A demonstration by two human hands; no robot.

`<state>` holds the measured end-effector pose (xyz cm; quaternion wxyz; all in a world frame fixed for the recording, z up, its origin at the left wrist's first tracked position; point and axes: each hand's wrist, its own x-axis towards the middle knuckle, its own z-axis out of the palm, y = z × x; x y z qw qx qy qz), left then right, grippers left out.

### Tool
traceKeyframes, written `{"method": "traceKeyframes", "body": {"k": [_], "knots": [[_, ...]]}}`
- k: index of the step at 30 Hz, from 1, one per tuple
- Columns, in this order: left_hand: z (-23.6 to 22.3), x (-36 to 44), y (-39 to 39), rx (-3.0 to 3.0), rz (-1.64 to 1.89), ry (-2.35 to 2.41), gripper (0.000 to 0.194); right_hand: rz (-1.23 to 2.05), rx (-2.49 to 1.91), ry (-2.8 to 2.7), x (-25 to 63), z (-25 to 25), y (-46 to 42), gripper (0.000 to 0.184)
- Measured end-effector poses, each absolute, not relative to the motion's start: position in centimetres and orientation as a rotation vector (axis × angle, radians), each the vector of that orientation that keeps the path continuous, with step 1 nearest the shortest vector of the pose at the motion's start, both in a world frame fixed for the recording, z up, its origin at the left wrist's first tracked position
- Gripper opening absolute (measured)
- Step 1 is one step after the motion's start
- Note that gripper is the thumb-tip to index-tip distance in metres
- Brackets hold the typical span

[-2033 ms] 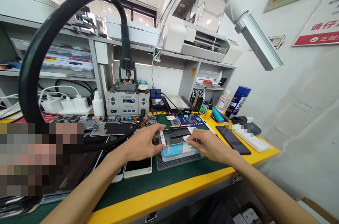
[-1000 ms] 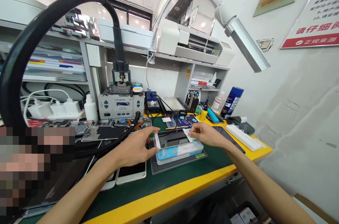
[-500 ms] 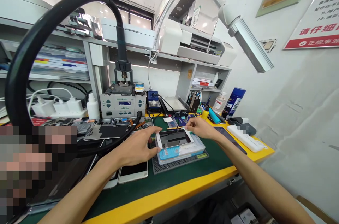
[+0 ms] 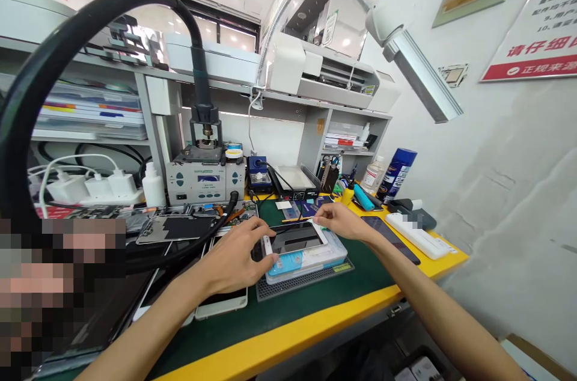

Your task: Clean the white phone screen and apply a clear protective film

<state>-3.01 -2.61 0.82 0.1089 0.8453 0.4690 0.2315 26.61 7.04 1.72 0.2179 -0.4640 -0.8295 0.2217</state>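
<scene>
A white smartphone (image 4: 297, 237) with a dark screen lies face up on a blue-and-white flat box (image 4: 311, 259). The box rests on a grey perforated mat (image 4: 288, 289). My left hand (image 4: 238, 253) spans the phone's left end, its thumb at the near corner and its fingers at the far one, gripping it across its width. At the phone's far right corner, my right hand (image 4: 338, 220) has thumb and forefinger pressed together in a pinch. What sits between those fingertips is too small to make out.
Left of the mat lie more phones (image 4: 220, 303). A black hose (image 4: 198, 255) curves over the bench from the hot-air station (image 4: 205, 181). Behind stands a soldering unit (image 4: 258, 176). At right are a tablet-like dark panel (image 4: 390, 239), a white power strip (image 4: 419, 235) and a blue spray can (image 4: 399, 173).
My left hand has closed in on the phone's left end, its fingers now over the far corner. My right hand keeps its pinch at the far right corner. The view has shifted slightly.
</scene>
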Motion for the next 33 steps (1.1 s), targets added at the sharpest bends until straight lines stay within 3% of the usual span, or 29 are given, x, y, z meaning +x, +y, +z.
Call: {"method": "traceKeyframes", "body": {"k": [11, 33], "knots": [[0.0, -1.0, -2.3, 2.550, 0.668, 1.525, 0.044, 0.783, -1.224, -2.187, 27.2, 1.3, 7.4, 0.030], [-0.1, -0.8, -1.7, 2.599, 0.669, 1.502, 0.040, 0.706, -1.228, -2.157, 27.2, 0.7, 6.5, 0.022]]}}
